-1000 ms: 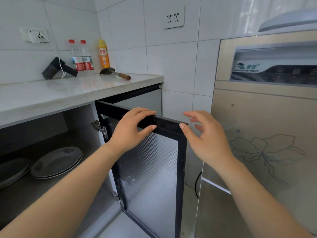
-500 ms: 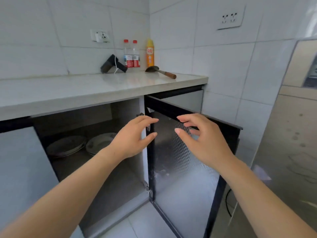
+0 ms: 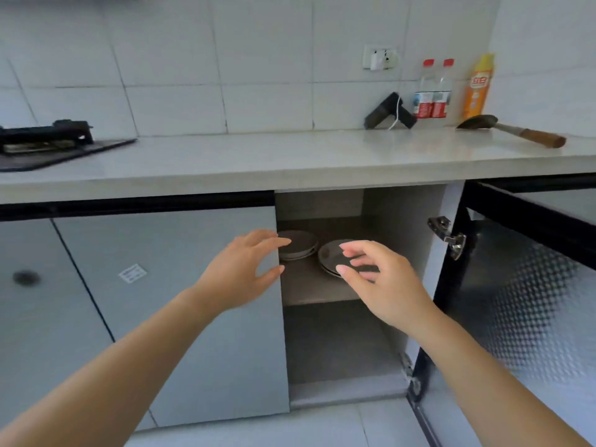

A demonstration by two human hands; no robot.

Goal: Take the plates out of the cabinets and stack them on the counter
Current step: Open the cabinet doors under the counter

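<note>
Two small stacks of grey plates lie on the shelf inside the open cabinet: the left plates (image 3: 298, 248) and the right plates (image 3: 330, 256), partly hidden by my fingers. My left hand (image 3: 240, 272) hovers in front of the closed door's edge, fingers spread, holding nothing. My right hand (image 3: 380, 282) reaches toward the right plates with relaxed fingers and holds nothing. The pale counter (image 3: 258, 159) runs above the cabinet.
The cabinet door (image 3: 529, 285) with its patterned panel stands open to the right. A closed door (image 3: 180, 304) lies left of the opening. On the counter are a gas stove (image 3: 48, 140), two bottles (image 3: 433, 91), a yellow bottle (image 3: 479, 88), a black device (image 3: 388, 112) and a scoop (image 3: 512, 132).
My left hand has let go of the door's top edge. Both hands have moved from the door toward the cabinet opening, and the view has swung left to face it.
</note>
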